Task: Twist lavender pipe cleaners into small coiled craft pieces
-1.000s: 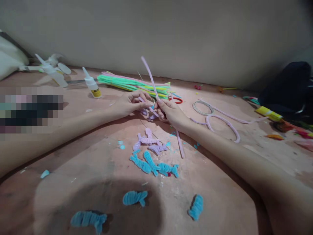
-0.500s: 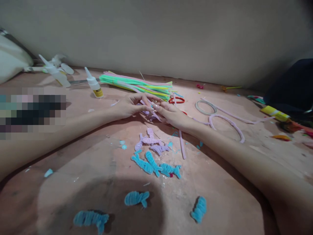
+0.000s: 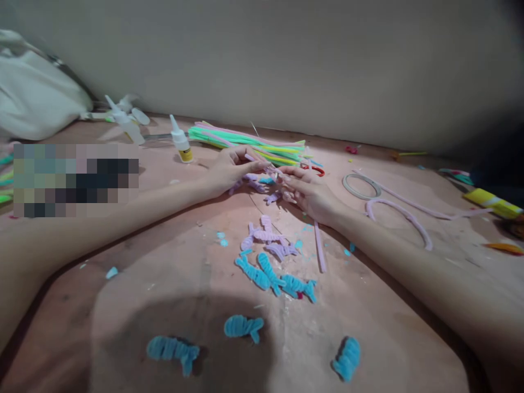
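One lilac pipe cleaner (image 3: 249,157) is pinched in the left hand (image 3: 232,173), its end running to where both sets of fingertips meet. Curled fingers of the right hand (image 3: 314,194) come in from 4 o'clock; whether they grip the stem cannot be told. With that meeting point as the dial's centre and the wall (image 3: 286,71) at 12, a bundle of pipe cleaners (image 3: 245,143) lies just beyond, at 11. Red handles (image 3: 316,171) peek out beside the right hand, near 3; farther that way lie a tape ring (image 3: 344,185) and a yellow packet (image 3: 493,203). A glue bottle (image 3: 184,148) stands upright at 10. At 6, a lilac cluster (image 3: 268,236) sits on the bench (image 3: 196,295), with three blue twisted pieces (image 3: 254,273) just below. Farther out, single blue ones lie at 5 (image 3: 347,357), 6 (image 3: 241,327) and 7 (image 3: 167,348).
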Demonstrator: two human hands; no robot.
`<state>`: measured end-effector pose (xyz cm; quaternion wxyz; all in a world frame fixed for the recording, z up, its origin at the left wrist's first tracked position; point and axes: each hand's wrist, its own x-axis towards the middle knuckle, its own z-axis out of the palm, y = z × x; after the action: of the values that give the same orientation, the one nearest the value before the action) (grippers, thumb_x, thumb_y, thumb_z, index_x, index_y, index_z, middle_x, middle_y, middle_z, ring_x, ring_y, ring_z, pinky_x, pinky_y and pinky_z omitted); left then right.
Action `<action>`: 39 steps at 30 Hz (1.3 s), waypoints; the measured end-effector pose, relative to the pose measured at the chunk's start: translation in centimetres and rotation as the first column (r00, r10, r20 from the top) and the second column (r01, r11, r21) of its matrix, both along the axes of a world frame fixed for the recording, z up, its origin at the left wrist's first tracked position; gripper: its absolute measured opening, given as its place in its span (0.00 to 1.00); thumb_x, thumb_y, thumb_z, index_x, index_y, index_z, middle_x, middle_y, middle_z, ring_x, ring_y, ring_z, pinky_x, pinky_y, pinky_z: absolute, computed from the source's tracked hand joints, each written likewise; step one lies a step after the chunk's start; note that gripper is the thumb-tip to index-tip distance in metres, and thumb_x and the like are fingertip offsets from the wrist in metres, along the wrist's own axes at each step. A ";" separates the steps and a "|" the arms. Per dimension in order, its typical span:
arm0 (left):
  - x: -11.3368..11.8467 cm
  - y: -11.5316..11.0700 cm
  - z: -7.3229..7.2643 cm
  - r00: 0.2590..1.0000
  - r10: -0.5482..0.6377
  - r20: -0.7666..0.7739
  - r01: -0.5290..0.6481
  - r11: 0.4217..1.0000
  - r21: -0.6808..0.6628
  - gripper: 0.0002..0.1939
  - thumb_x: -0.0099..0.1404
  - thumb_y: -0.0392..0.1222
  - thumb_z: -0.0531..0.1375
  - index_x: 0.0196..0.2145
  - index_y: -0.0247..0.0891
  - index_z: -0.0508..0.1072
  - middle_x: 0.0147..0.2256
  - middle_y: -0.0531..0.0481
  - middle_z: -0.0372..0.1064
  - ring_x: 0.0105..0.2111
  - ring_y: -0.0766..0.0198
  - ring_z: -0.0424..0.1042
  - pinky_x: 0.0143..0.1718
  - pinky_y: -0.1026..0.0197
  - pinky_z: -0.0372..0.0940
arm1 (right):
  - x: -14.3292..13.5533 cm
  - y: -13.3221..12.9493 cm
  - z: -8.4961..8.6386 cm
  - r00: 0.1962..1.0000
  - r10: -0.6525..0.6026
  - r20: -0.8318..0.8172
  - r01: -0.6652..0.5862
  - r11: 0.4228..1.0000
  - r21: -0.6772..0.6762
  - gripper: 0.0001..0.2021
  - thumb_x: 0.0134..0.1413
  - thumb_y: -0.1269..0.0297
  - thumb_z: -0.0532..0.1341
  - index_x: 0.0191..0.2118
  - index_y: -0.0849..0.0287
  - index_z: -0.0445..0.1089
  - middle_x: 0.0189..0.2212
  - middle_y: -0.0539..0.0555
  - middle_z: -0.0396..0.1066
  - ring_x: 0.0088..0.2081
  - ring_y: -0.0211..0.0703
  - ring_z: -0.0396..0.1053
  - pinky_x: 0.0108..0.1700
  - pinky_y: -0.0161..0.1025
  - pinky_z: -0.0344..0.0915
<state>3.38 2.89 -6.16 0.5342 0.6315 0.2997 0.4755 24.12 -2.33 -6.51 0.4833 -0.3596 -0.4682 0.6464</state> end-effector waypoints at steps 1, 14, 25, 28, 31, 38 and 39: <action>0.0 -0.1 0.1 1.000 0.026 0.005 -0.026 1.000 0.006 0.20 0.57 0.50 0.76 0.28 0.36 0.71 0.33 0.49 0.79 0.32 0.65 0.79 0.33 0.63 0.74 | -0.1 0.1 -0.1 1.000 -0.026 -0.014 0.027 1.000 0.008 0.09 0.57 0.71 0.70 0.42 0.60 0.72 0.32 0.49 0.72 0.28 0.31 0.67 0.29 0.29 0.65; 0.1 -0.2 0.3 0.999 -0.029 0.015 0.029 0.999 0.016 0.16 0.61 0.45 0.74 0.31 0.35 0.73 0.37 0.49 0.79 0.36 0.66 0.78 0.38 0.63 0.73 | -0.1 -1.2 0.1 0.876 -0.001 0.482 -0.128 0.964 0.235 0.26 0.66 0.41 0.62 0.27 0.59 0.65 0.19 0.46 0.62 0.18 0.29 0.53 0.19 0.31 0.47; 0.2 -0.7 0.4 0.988 -0.149 0.040 0.154 0.976 -0.154 0.22 0.60 0.52 0.74 0.34 0.40 0.66 0.27 0.55 0.75 0.29 0.61 0.80 0.30 0.59 0.77 | -0.2 -1.3 -0.1 0.878 0.080 0.473 -0.214 0.947 0.238 0.25 0.68 0.41 0.59 0.28 0.59 0.66 0.19 0.45 0.60 0.20 0.31 0.54 0.22 0.34 0.48; 0.1 -0.5 0.2 0.990 -0.139 0.015 0.140 0.986 -0.094 0.21 0.60 0.52 0.74 0.34 0.39 0.67 0.30 0.53 0.77 0.30 0.62 0.80 0.29 0.61 0.76 | -0.3 -1.3 0.1 0.887 0.066 0.458 -0.201 0.946 0.253 0.24 0.68 0.42 0.59 0.31 0.59 0.68 0.21 0.46 0.64 0.20 0.30 0.54 0.22 0.33 0.49; 0.2 -0.2 0.0 0.995 -0.094 -0.022 0.094 0.996 0.011 0.21 0.60 0.51 0.74 0.33 0.37 0.68 0.31 0.52 0.77 0.30 0.66 0.79 0.28 0.67 0.73 | -0.3 -1.2 0.1 0.890 0.016 0.456 -0.170 0.939 0.299 0.24 0.68 0.42 0.59 0.31 0.59 0.67 0.21 0.45 0.63 0.20 0.29 0.54 0.21 0.33 0.49; 0.4 -0.4 0.1 0.991 -0.132 -0.026 0.130 0.990 -0.055 0.20 0.61 0.50 0.73 0.33 0.39 0.66 0.29 0.55 0.75 0.28 0.65 0.78 0.30 0.62 0.76 | -0.3 -0.9 -0.5 0.906 -0.025 0.422 -0.094 0.961 0.260 0.20 0.69 0.45 0.59 0.37 0.59 0.68 0.23 0.46 0.69 0.18 0.29 0.57 0.19 0.31 0.52; 0.4 -0.4 0.1 0.990 -0.135 -0.030 0.133 0.989 -0.060 0.19 0.62 0.49 0.73 0.34 0.40 0.66 0.29 0.55 0.75 0.27 0.65 0.78 0.30 0.62 0.76 | -0.3 -1.0 -0.5 0.902 -0.013 0.431 -0.108 0.961 0.254 0.20 0.70 0.46 0.59 0.36 0.59 0.69 0.23 0.46 0.70 0.18 0.29 0.58 0.19 0.30 0.53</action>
<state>3.83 2.50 -6.02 0.5777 0.6424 0.2794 0.4190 23.80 -3.29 -6.98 0.3974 -0.4112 -0.6558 0.4929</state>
